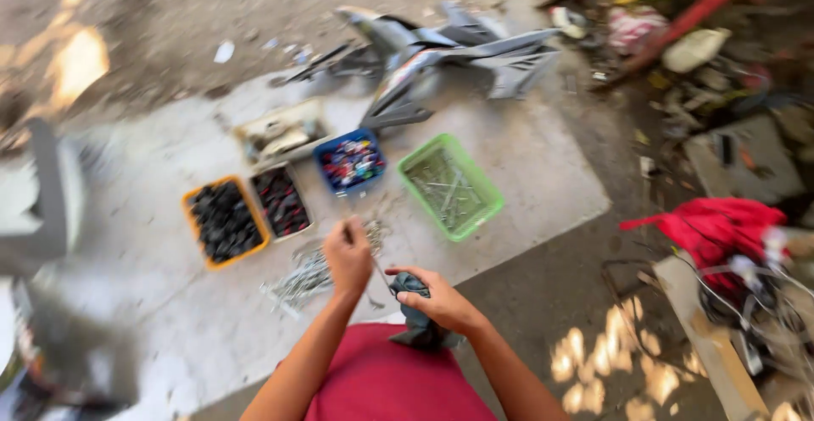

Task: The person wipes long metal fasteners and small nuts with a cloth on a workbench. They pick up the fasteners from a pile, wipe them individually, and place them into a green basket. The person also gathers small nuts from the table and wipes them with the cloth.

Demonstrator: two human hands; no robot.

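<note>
The left hand (348, 256), arm outstretched, pinches a thin metal rod (376, 267); the right hand (441, 301) clasps a dark grey plastic part (415, 323) over the lap.

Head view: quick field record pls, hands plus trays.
left hand: pinches a thin metal rod
right hand: grips a dark tool
orange tray: dark small parts
blue tray: mixed coloured parts
green basket: thin metal pieces
metal rods: loose pile on the concrete slab
</note>
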